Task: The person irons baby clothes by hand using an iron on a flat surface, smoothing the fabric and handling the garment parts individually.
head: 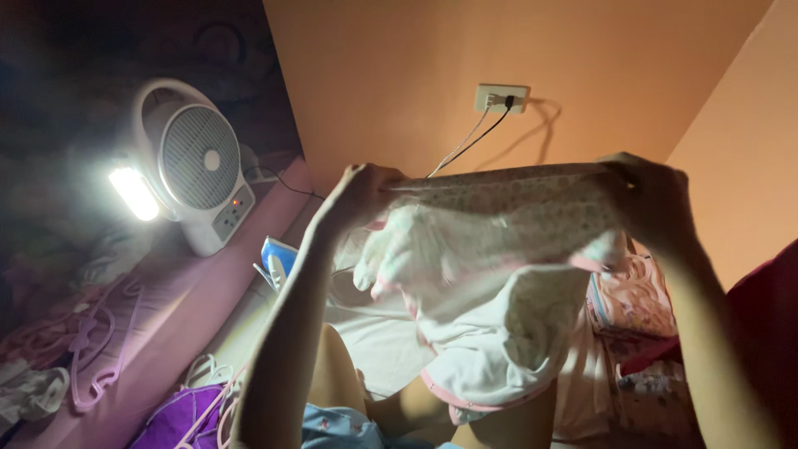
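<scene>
Small white printed garment (499, 249) with pink trim is held up in the air, stretched by its top edge — left hand (362, 195) and right hand (652, 199) each pinched shut on a corner. Likely light, soft, limp — body sags; edges give the surest hold.

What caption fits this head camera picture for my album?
Both hands, left hand and right hand, hold up a small patterned garment.
</scene>
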